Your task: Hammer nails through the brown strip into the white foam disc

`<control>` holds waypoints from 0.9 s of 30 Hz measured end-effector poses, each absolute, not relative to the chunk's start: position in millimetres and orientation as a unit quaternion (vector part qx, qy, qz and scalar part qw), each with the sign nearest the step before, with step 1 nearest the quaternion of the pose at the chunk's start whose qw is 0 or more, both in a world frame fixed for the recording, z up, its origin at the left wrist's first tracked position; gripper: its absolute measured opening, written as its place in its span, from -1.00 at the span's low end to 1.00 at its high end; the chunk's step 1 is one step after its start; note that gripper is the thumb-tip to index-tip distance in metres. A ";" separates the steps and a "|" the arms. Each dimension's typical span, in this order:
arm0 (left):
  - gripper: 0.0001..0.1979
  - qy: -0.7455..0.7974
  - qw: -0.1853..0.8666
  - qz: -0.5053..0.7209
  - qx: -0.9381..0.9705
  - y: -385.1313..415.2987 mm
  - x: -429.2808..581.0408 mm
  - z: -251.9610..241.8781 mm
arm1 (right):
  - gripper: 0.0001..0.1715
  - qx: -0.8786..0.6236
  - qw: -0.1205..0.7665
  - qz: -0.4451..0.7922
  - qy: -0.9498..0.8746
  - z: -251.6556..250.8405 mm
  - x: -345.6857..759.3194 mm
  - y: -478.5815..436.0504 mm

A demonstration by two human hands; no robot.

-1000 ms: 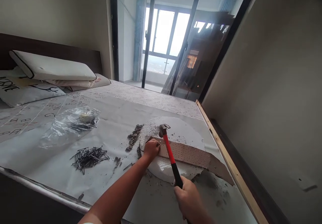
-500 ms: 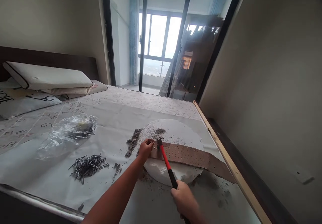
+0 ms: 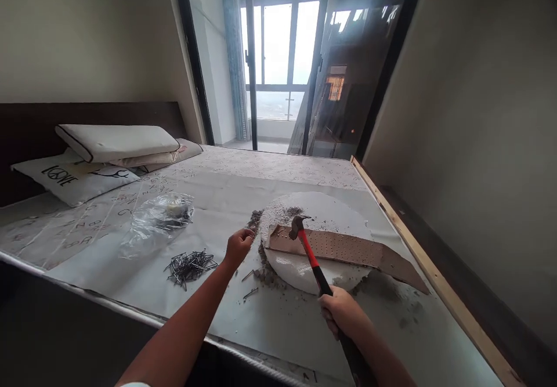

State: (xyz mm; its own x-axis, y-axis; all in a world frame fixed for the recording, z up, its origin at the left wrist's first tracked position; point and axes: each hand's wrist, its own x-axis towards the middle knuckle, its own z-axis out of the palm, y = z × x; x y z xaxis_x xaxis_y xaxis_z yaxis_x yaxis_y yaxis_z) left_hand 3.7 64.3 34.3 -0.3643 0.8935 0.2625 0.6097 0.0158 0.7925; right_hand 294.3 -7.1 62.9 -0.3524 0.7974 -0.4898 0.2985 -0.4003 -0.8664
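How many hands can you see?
2. The left hand is just left of the white round slab; the right hand grips the hammer, nearer the camera.

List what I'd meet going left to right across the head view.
Printed white fabric pillow, clear plastic bag, pile of dark steel nails, left hand, red-handled steel hammer, right hand, pale wooden batten.

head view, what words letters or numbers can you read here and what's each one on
"LOVE": black lettering on the printed pillow.
Single letters and digits printed all over the bed sheet: too small and skewed to read.
Hammer and perforated brown strip: no text visible.
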 end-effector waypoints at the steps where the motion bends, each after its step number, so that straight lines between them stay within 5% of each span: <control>1: -0.79 0.709 0.162 0.381 0.570 56.6 -2.8 29.2 | -0.92 -0.528 0.199 0.657 -0.500 66.1 294.1 -8.4; 5: -0.84 0.730 0.169 0.092 0.656 34.2 -16.0 1.8 | -0.92 -0.499 0.215 0.707 -0.453 79.8 292.9 -11.4; 8: -0.87 0.744 0.146 0.009 0.652 28.7 -18.8 -12.5 | -0.91 -0.490 0.225 0.724 -0.430 83.8 293.7 -11.1; 21: -0.68 0.770 0.089 -0.024 0.631 46.7 6.4 -13.3 | -0.89 -0.507 0.261 0.727 -0.383 82.7 316.4 -4.0; 27: -0.77 0.733 0.143 0.216 0.629 65.6 16.8 41.6 | -0.87 -0.510 0.279 0.730 -0.358 91.1 329.6 -1.8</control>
